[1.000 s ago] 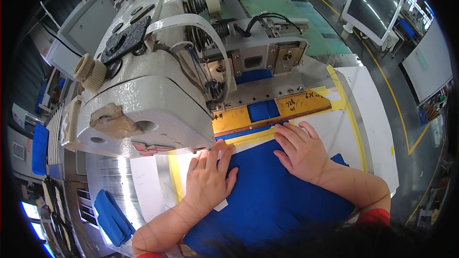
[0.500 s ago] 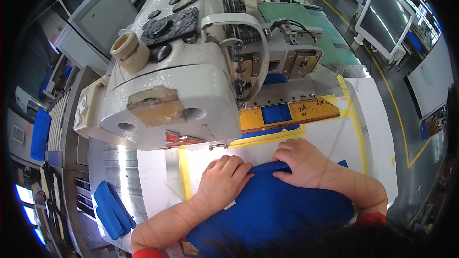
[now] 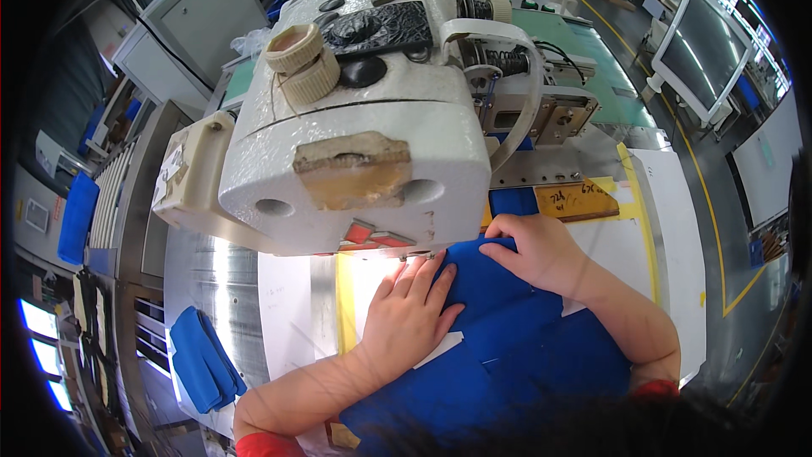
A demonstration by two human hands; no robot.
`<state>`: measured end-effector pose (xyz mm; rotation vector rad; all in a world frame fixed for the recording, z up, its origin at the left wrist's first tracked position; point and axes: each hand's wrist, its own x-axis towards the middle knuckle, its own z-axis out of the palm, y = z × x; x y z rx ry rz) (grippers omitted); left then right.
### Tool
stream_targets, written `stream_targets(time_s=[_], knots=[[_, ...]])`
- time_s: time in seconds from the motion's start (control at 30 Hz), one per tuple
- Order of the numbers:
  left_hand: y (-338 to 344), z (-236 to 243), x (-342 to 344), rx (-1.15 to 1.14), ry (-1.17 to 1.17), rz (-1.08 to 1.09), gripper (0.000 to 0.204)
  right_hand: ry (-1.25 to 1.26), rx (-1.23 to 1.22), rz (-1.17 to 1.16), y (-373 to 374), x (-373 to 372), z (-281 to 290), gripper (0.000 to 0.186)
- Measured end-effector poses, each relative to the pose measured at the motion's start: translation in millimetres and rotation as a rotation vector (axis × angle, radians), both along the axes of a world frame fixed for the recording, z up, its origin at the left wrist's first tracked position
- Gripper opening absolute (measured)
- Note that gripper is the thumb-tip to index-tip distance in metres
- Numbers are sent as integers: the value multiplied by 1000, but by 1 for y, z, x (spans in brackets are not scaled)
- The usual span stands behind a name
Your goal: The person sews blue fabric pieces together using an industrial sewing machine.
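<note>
A large blue fabric piece (image 3: 541, 351) lies across the white work surface in front of me, its far part reaching up beside the sewing machine head (image 3: 355, 131). My left hand (image 3: 406, 313) rests flat along the fabric's left edge, fingers spread, the fingertips close under the machine head. My right hand (image 3: 541, 254) is closed, with thumb and fingers pinching the fabric near the yellow marked guide strip (image 3: 579, 200). A small white tab (image 3: 440, 349) shows at the fabric's left edge by my left thumb. The machine head hides the needle area.
Folded blue fabric pieces (image 3: 203, 360) lie on the metal table at left. Yellow tape (image 3: 651, 241) borders the white sheet. A monitor (image 3: 704, 42) stands far right, a grey cabinet (image 3: 199, 21) far left. The machine head overhangs my left fingers.
My hands have moved the fabric forward, over part of the yellow strip. The left hand has opened from a pinch to lie flat. The whole view has shifted slightly.
</note>
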<state>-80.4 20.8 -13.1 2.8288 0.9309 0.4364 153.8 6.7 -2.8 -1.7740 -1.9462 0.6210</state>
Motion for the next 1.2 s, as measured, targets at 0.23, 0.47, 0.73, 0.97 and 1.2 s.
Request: stream_targets(time_s=[0.23, 0.47, 0.73, 0.97, 1.2], knots=[[8, -5, 1, -25, -37, -15, 52, -4, 65, -117, 1, -4, -3, 18], [9, -2, 1, 62, -25, -13, 55, -106, 320, -121, 1, 1, -15, 24], [10, -1, 3, 67, -40, -23, 58, -151, 264, -142, -3, 24, -7, 26], [9, 1, 7, 109, 7, -10, 58, -480, 474, 114, -52, -17, -16, 38], [7, 0, 5, 133, 53, 4, 59, -482, 398, 123, -56, -17, -23, 49]])
